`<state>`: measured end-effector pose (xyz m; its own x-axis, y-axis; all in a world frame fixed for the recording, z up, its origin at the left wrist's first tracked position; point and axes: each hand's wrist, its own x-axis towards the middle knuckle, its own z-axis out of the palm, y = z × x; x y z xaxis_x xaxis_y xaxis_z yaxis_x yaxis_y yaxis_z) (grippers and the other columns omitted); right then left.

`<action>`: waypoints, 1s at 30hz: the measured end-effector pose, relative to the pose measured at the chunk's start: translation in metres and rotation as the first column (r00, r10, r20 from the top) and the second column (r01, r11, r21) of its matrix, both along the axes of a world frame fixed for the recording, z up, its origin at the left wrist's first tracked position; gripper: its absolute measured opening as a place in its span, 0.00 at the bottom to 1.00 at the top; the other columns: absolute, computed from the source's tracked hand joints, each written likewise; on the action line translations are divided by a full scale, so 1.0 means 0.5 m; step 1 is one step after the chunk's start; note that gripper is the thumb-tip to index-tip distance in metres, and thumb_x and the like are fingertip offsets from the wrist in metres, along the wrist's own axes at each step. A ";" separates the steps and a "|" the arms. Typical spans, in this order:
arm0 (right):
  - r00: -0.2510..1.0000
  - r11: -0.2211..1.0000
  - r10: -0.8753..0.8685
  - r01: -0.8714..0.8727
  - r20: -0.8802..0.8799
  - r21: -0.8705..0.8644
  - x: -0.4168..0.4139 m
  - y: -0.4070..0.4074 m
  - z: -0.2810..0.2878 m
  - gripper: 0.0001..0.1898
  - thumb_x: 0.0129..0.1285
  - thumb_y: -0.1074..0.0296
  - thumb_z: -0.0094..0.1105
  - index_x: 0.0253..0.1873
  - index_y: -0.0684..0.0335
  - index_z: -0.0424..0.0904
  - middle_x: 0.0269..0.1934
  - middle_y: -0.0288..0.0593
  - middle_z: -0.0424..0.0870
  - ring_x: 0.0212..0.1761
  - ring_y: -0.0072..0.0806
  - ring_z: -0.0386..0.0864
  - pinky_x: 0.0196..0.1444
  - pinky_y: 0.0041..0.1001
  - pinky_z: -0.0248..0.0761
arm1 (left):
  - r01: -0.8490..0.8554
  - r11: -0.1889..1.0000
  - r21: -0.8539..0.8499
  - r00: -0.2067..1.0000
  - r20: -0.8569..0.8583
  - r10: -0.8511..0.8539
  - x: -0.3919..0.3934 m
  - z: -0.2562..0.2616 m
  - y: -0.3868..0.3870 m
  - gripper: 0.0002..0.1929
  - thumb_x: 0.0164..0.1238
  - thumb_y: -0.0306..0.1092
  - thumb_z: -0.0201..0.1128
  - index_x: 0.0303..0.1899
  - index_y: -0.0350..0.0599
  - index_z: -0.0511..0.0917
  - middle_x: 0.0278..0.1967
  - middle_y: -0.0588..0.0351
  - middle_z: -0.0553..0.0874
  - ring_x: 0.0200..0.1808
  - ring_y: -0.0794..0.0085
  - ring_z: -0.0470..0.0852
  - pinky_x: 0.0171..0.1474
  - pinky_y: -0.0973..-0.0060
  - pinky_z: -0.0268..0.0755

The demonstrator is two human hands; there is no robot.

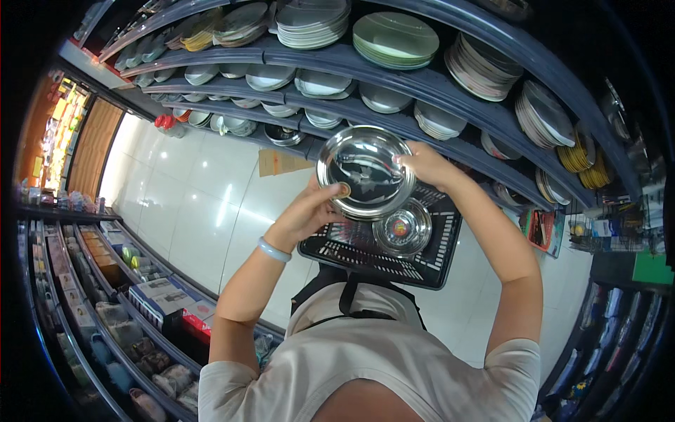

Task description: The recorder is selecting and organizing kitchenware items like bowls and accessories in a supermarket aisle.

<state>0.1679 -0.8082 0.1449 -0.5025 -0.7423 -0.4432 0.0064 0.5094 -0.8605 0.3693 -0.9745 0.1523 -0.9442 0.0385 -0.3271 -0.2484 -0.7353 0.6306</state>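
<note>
Both hands hold a small stack of shiny round stainless steel dishes point(364, 179) above a black plastic shopping basket point(447, 237). My left hand point(311, 208) grips the lower left rim, its thumb on a small round sticker inside the top dish; a pale bangle circles the wrist. My right hand point(422, 164) pinches the upper right rim, its fingers partly hidden beneath. A clear, shiny round dish point(403, 229) with a red label at its middle lies in the basket, partly covered by the held stack. The rest of the basket's contents is hard to make out.
Ahead, long shelves carry stacked plates, among them green plates point(395, 39) and white bowls point(440, 120). A flat piece of cardboard point(282, 162) lies on the tiled floor. Shelves of packaged goods point(163, 300) run along the left. A red plastic basket point(541, 229) stands at the right.
</note>
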 end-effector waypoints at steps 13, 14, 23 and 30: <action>0.928 0.874 -0.343 0.373 -0.148 0.310 0.098 0.218 -0.315 0.20 0.50 0.73 0.47 0.51 0.68 0.70 0.44 0.55 0.77 0.46 0.41 0.75 0.48 0.30 0.65 | 0.273 0.883 -0.383 0.930 0.341 -0.140 -0.046 -0.313 0.162 0.40 0.57 0.41 0.58 0.65 0.55 0.40 0.55 0.51 0.66 0.51 0.62 0.73 0.42 0.64 0.73; 0.915 0.857 -0.372 0.403 -0.155 0.323 0.106 0.247 -0.356 0.20 0.50 0.74 0.47 0.51 0.69 0.69 0.44 0.57 0.76 0.47 0.42 0.74 0.49 0.31 0.65 | 0.346 0.852 -0.394 0.911 0.359 -0.204 -0.049 -0.362 0.177 0.40 0.56 0.40 0.59 0.65 0.55 0.41 0.55 0.50 0.67 0.50 0.62 0.74 0.40 0.65 0.74; 0.888 0.734 -0.334 0.455 -0.315 0.505 0.137 0.301 -0.577 0.23 0.48 0.77 0.46 0.53 0.69 0.68 0.45 0.62 0.74 0.50 0.51 0.71 0.52 0.35 0.64 | 0.588 0.352 -0.728 0.804 0.574 -0.154 -0.073 -0.615 0.272 0.32 0.52 0.35 0.61 0.57 0.33 0.58 0.42 0.38 0.78 0.45 0.54 0.79 0.45 0.67 0.73; 0.874 0.734 -0.295 0.466 -0.387 0.495 0.110 0.289 -0.638 0.20 0.51 0.75 0.48 0.51 0.65 0.71 0.42 0.59 0.76 0.45 0.50 0.74 0.47 0.37 0.68 | 0.608 0.333 -0.721 0.741 0.665 0.086 -0.094 -0.640 0.304 0.27 0.54 0.44 0.61 0.50 0.34 0.66 0.42 0.35 0.77 0.47 0.47 0.76 0.49 0.62 0.69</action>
<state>0.2231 -0.6637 -0.1743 -0.8463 -0.1250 -0.5179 0.1244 0.8988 -0.4202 0.3225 -0.8223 -0.1675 -0.5840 -0.3753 -0.7198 -0.8101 0.3258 0.4874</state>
